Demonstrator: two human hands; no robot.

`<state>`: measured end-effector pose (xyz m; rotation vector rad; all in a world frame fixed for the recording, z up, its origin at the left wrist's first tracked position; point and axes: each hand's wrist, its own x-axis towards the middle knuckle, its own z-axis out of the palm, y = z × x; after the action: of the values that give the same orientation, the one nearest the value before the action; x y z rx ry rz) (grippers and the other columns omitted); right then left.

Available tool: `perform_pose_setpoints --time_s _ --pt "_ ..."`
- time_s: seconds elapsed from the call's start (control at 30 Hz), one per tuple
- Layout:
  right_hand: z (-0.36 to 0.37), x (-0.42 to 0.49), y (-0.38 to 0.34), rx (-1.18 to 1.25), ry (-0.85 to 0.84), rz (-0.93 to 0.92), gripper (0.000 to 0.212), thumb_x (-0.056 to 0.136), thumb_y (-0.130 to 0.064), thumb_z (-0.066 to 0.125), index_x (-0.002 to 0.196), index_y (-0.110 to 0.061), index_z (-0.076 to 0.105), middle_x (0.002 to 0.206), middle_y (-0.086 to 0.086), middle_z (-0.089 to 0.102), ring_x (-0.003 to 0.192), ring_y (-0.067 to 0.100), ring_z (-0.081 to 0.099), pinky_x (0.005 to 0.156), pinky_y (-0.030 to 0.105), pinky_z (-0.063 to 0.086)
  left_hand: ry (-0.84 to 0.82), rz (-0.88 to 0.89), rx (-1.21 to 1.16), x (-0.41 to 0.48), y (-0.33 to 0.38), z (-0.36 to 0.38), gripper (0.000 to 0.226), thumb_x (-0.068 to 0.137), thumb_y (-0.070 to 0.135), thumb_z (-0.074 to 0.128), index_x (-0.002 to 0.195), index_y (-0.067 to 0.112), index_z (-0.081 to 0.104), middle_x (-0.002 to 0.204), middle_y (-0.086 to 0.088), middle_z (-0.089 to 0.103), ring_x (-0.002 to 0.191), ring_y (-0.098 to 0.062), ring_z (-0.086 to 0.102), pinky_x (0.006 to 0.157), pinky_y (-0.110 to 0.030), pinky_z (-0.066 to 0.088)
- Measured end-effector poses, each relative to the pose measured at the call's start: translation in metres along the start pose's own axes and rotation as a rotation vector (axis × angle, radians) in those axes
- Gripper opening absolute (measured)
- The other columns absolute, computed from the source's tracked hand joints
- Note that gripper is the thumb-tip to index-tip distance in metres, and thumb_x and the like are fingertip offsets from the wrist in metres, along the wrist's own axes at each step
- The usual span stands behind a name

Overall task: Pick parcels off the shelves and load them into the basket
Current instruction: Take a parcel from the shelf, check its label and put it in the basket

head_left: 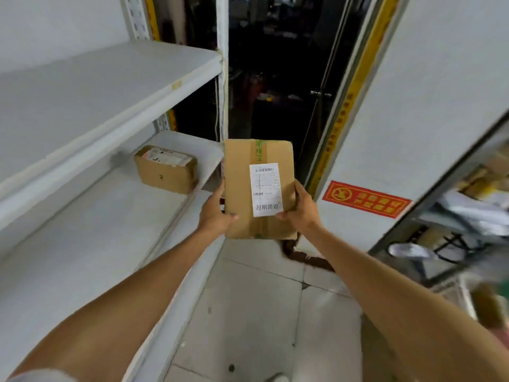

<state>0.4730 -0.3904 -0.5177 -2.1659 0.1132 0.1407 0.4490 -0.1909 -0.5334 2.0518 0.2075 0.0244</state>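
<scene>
**Box off the shelf, basket next**
Your left hand [216, 213] and right hand [300, 208] clamp the box [239, 175] by its side edges, just off the shelf [96, 230] at 9 o'clock; keep both thumbs pressed on its face while turning.

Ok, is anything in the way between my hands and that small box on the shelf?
Nothing visible on the lower shelf blocks the small box. But your left hand and right hand both grip the labelled box, so neither is free.

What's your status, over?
Left hand and right hand both gripping labelled parcel. Parcel held over floor, clear of lower shelf. Second parcel sits on that shelf. Nothing blocking hands.
</scene>
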Motion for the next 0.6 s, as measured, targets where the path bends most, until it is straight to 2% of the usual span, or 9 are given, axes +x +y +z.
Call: perform_pose_setpoints --time_s 0.07,0.2,0.3,0.37,0.5,0.6 --pt "-0.047 -0.001 0.021 0.018 0.113 0.041 0.091 0.081 -0.003 0.074 0.152 -0.021 0.021 0.146 0.004 0.042 0.134 0.029 0.042 0.103 0.044 0.042 -0.107 0.047 -0.002 0.018 0.032 0.041 0.105 0.075 0.002 0.076 0.152 0.034 0.012 0.146 -0.001 0.041 0.132 -0.023 0.043 0.106 -0.044 0.041" --pt "-0.138 -0.015 0.068 0.112 0.369 0.132 0.103 0.070 0.001 0.081 0.152 -0.019 0.023 0.143 0.004 0.049 0.128 0.026 0.049 0.103 0.044 0.045 -0.310 0.200 0.027 0.035 0.100 0.131 0.101 0.078 0.005 0.074 0.152 0.035 0.012 0.149 -0.001 0.037 0.138 -0.023 0.033 0.109 -0.050 0.033" --pt "-0.193 -0.036 0.106 0.181 0.534 0.221 0.107 0.065 -0.003 0.084 0.151 -0.029 0.026 0.136 0.001 0.055 0.125 0.026 0.053 0.101 0.052 0.047 -0.467 0.290 0.018 0.035 0.149 0.196 0.100 0.079 0.002 0.073 0.152 0.034 0.012 0.146 0.000 0.040 0.134 -0.022 0.040 0.105 -0.042 0.038" --pt "-0.225 -0.048 0.133 0.188 0.636 0.241 0.105 0.061 -0.010 0.082 0.148 -0.034 0.030 0.133 -0.002 0.057 0.123 0.025 0.054 0.100 0.055 0.047 -0.554 0.368 0.013 0.030 0.178 0.236 0.101 0.079 0.000 0.073 0.152 0.033 0.011 0.139 -0.002 0.047 0.123 -0.020 0.048 0.097 -0.034 0.043" --pt "-0.280 -0.083 0.170 0.163 0.827 0.324 0.106 0.057 -0.012 0.081 0.148 -0.035 0.031 0.133 -0.005 0.056 0.122 0.022 0.053 0.102 0.048 0.046 -0.719 0.460 0.021 0.013 0.223 0.313 0.103 0.078 0.001 0.073 0.152 0.035 0.010 0.133 -0.003 0.051 0.107 -0.015 0.051 0.085 -0.030 0.046" --pt "-0.308 -0.112 0.199 0.134 0.953 0.406 0.099 0.060 -0.008 0.081 0.145 -0.034 0.035 0.133 -0.006 0.055 0.123 0.021 0.051 0.101 0.046 0.046 -0.850 0.510 0.008 -0.004 0.247 0.368 0.106 0.075 -0.001 0.075 0.151 0.036 0.011 0.139 -0.002 0.047 0.121 -0.021 0.049 0.093 -0.033 0.046"
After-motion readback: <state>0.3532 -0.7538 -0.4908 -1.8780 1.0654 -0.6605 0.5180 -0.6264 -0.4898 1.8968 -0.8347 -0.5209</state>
